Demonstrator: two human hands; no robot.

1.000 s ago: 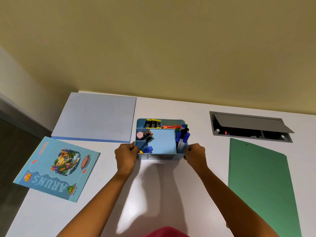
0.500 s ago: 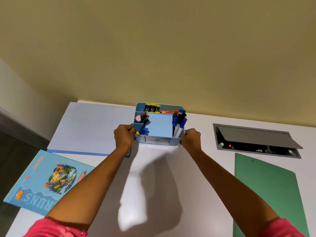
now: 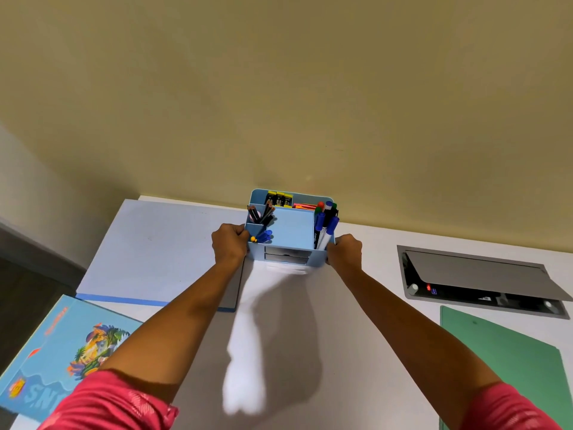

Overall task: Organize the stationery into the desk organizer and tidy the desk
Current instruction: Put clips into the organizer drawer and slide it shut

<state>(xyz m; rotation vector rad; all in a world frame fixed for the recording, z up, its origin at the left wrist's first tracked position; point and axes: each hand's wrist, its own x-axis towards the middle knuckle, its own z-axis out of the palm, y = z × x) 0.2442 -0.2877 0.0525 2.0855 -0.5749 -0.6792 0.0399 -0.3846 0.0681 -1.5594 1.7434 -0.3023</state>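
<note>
Blue organizer point(image 3: 293, 234): 1 | left hand point(image 3: 229, 243) grips left wall | right hand point(image 3: 344, 251) grips right wall | green folder point(image 3: 502, 361): 1

Left bare worktop point(image 3: 379, 246) open between the forearms point(image 3: 186, 305) and right of the desk organizer point(image 3: 293, 234). Hemmed in leftward by a flat pale blue folder point(image 3: 161, 249), rightward by an open cable hatch point(image 3: 480, 280) and green folder point(image 3: 511, 367). Blocked behind by the wall point(image 3: 310, 119).

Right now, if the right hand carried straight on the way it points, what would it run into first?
The right hand grips the desk organizer, so both would travel together. Next in line is the yellow wall just behind the organizer; the gap between them is hard to judge from this view.
</note>
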